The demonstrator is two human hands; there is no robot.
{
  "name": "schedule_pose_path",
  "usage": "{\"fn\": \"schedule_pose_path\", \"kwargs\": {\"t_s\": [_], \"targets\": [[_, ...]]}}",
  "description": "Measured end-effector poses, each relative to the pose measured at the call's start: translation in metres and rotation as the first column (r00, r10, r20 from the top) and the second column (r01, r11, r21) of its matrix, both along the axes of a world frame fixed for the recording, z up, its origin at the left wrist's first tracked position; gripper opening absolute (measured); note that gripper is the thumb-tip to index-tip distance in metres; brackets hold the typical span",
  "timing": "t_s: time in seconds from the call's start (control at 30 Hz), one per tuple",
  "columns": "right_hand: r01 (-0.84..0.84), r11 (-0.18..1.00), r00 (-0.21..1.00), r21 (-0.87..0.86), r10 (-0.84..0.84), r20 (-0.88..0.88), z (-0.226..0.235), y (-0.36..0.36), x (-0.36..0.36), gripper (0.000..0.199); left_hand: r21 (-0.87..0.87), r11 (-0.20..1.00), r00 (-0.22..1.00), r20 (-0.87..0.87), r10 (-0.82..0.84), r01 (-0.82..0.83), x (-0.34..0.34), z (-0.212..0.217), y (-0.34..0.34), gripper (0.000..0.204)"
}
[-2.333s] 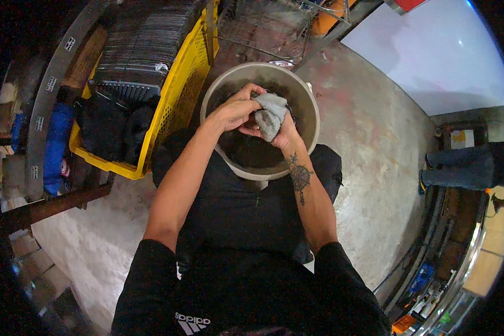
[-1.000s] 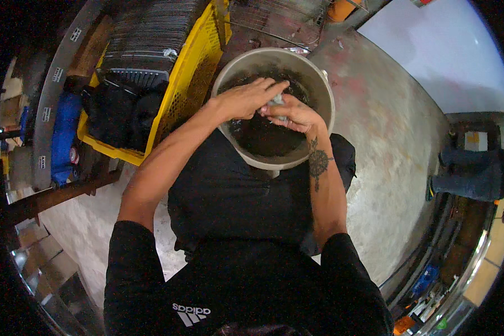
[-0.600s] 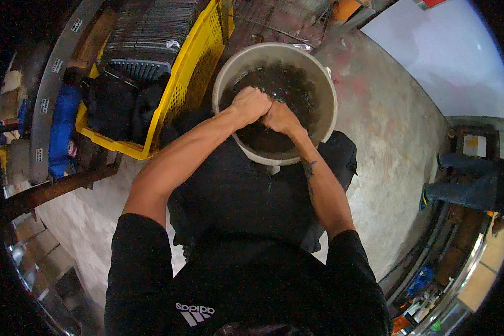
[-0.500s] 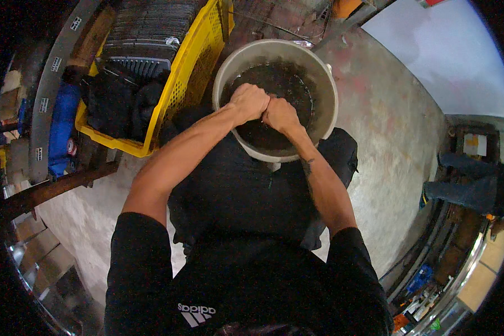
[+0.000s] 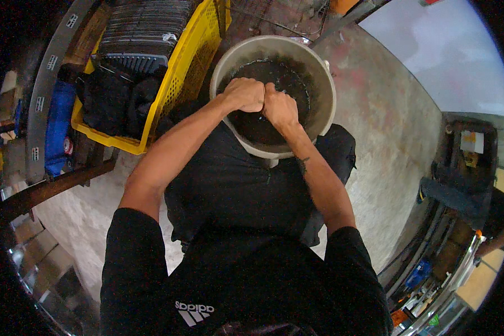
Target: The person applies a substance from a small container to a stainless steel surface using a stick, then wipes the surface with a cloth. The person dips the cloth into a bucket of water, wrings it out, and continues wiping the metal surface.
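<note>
In the head view, the bare left hand [image 5: 245, 94] and bare right hand [image 5: 280, 108] are closed fists, side by side over a round beige plastic bucket [image 5: 323, 95] of dark liquid [image 5: 257, 127]; their contents are hidden. Left: a yellow perforated crate [image 5: 187, 73].

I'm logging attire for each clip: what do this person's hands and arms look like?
The left hand and right hand are ungloved, and no watch shows. Short black sleeves leave both forearms bare. Dark markings, apparently a tattoo, show at the inner edge of the right forearm.
</note>
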State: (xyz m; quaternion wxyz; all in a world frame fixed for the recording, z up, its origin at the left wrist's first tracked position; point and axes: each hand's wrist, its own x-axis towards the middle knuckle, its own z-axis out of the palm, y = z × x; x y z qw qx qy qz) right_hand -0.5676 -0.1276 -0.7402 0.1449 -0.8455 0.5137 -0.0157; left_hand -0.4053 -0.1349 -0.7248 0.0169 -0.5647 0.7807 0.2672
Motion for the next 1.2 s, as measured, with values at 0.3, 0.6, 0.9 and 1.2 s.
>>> {"fn": "schedule_pose_path", "kwargs": {"t_s": [0.3,0.6,0.9,1.2], "targets": [[-0.072,0.346,0.515,0.936,-0.790,0.332,0.002,-0.022,-0.032,0.008,-0.580,0.787,0.968,0.007,-0.252,0.209,-0.013,0.010,0.006,0.053],[-0.089,0.870,0.877,0.485,-0.163,0.453,-0.017,0.000,-0.020,0.024,-0.438,0.809,0.918,0.242,-0.315,0.393,-0.012,-0.013,0.011,0.017],[0.058,0.942,0.954,0.331,-0.150,0.260,-0.013,0.009,-0.009,0.030,-0.322,0.884,0.935,0.214,-0.282,0.340,-0.009,-0.001,0.015,0.016],[0.010,0.964,0.938,0.264,-0.101,0.332,-0.013,0.013,-0.008,0.031,-0.251,0.924,0.954,0.148,-0.260,0.290,-0.007,-0.001,0.016,0.018]]}}
